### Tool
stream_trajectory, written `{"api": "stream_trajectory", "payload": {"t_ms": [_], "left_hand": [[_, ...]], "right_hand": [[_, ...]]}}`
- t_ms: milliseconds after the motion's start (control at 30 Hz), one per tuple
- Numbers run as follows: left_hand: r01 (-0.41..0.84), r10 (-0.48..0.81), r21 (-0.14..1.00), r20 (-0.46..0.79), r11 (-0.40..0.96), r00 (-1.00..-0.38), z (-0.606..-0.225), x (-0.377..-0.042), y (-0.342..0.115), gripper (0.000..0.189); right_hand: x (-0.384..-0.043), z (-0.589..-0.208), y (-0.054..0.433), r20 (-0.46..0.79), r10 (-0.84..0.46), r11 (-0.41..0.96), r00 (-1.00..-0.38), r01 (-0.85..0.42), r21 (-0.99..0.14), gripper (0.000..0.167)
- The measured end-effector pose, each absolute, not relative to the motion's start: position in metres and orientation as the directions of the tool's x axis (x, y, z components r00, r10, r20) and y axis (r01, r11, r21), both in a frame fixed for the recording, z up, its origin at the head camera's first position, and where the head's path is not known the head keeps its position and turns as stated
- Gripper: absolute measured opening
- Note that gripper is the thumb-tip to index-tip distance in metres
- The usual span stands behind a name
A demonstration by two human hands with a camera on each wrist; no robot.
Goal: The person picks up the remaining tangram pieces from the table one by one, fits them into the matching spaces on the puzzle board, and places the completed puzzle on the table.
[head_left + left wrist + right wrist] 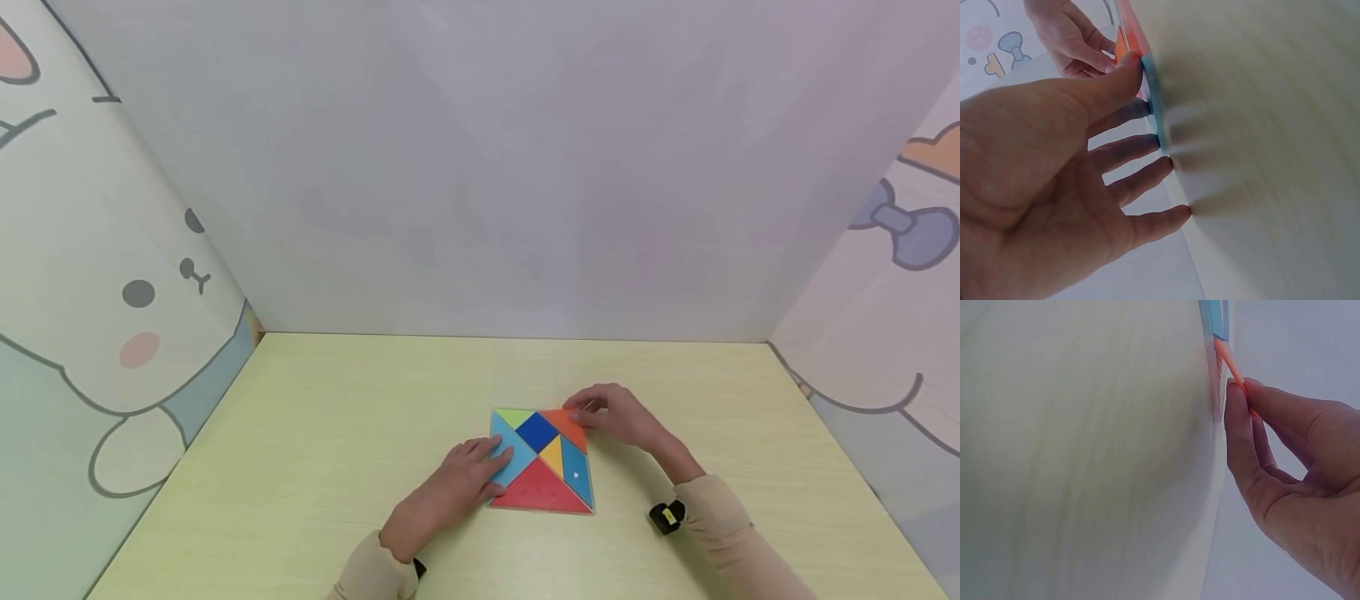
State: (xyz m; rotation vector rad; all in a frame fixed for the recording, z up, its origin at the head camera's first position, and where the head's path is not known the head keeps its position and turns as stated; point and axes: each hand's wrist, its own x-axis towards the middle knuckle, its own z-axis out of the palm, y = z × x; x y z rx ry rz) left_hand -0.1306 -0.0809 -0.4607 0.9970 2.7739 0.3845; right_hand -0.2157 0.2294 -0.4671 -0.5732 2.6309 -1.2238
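A square tangram puzzle of colored pieces lies in a thin tray (1217, 403) on the table. My right hand (618, 417) pinches the orange triangle (1229, 361) between thumb and finger at the far right corner, and the right wrist view shows that piece tilted up out of the tray. My left hand (465, 479) rests with spread fingers on the left edge of the puzzle, its fingertips on the light blue triangle (512, 450). Nearby lie the red triangle (538, 490), the dark blue square (537, 432), the yellow triangle (552, 456), the blue parallelogram (574, 467) and the green triangle (513, 416).
The pale wooden table (337, 417) spreads around the puzzle. A plain light wall (480, 183) rises behind it, with cartoon-printed panels (112, 275) at both sides. Dark wrist devices (667, 517) sit below the cuffs of both beige sleeves.
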Motion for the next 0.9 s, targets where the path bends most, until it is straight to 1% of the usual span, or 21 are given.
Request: {"api": "stream_trajectory", "payload": {"t_ms": [300,600,900], "left_hand": [[0.600,0.643,0.297,-0.070,0.743,-0.762,-0.4586,-0.1303,-0.0810,0.056],[0.598,0.643,0.300,-0.073,0.743,-0.762,-0.4593,-0.1302,-0.0812,0.056],[0.593,0.641,0.307,-0.078,0.744,-0.764,-0.4603,-0.1304,-0.0809,0.056]], "right_hand": [[-0.2154,-0.4718,0.2276,0.026,-0.428,0.582,-0.904,-0.298,-0.756,0.018],[-0.2153,-0.4729,0.2258,-0.010,-0.417,0.602,-0.909,-0.268,-0.752,0.019],[-0.2140,-0.4727,0.2277,0.035,-0.447,0.614,-0.894,-0.334,-0.715,0.020]]}}
